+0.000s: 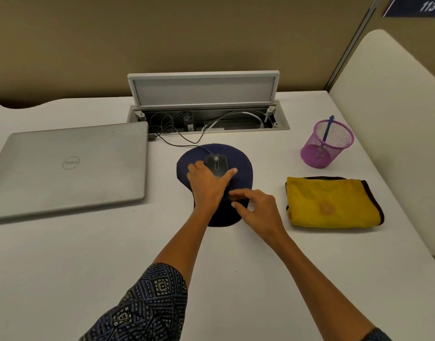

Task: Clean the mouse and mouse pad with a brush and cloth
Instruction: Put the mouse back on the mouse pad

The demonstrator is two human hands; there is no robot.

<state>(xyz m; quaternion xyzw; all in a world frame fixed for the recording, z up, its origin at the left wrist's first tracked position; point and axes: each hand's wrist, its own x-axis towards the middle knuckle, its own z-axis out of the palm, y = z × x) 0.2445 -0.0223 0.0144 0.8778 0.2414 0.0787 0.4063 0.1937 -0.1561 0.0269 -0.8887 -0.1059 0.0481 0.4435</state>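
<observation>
Left grip (pixel 206 183) curls around the mouse (pixel 216 164), right grip (pixel 255 210) pinches the mouse pad (pixel 241 163) edge; likely clearing it, next fetching cloth (pixel 332 203) just right.

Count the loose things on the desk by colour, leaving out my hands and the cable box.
Silver: 1, laptop
Dark blue: 1, mouse pad
Black: 1, mouse
Yellow: 1, cloth
Purple: 1, mesh cup
Blue: 1, brush in the cup
Total: 6

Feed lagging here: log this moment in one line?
left hand grips dark corded mouse | right hand pinches navy fabric mouse pad | folded yellow cloth untouched
</observation>
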